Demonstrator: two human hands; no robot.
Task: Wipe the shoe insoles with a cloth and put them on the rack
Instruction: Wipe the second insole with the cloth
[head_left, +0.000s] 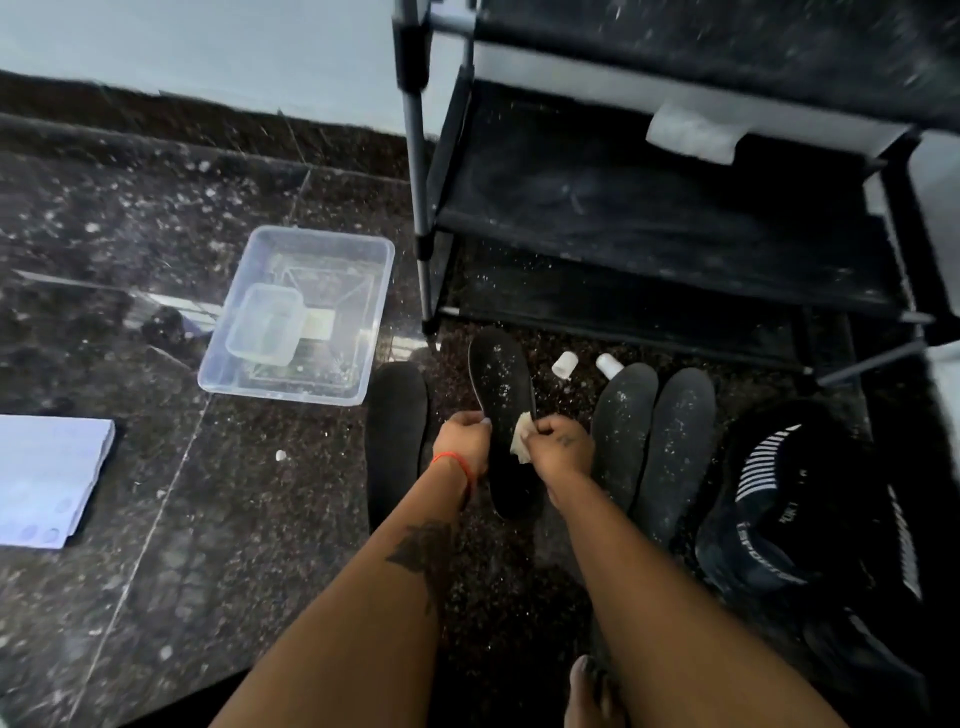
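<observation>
The person's left hand (464, 441) grips the left edge of a dark insole (503, 395), fingers curled around its rim, a red string tied at the wrist. The right hand (563, 449) pinches a small pale cloth (521, 435) against the middle of the insole's top side. The insole points away from the person, its far end speckled with white dust and its near end darker.

Another dark insole (397, 415) lies flat on the floor just left of the held one. Two more insoles (654, 431) lie side by side to the right, both dusted with white specks. Near their far tips sit two small white caps (587, 365) on the floor.

The black rack (649, 208) stands at the far right, its dark shelves dusty, with a white folded cloth (693, 136) on an upper shelf. A clear plastic tub (249, 376) holding a smaller clear container (266, 326) sits on the dark speckled floor (130, 218) at the far left of the hands. A stack of white paper (47, 478) lies at the left edge. A black shoe with white stripes (789, 509) rests at the near right.
</observation>
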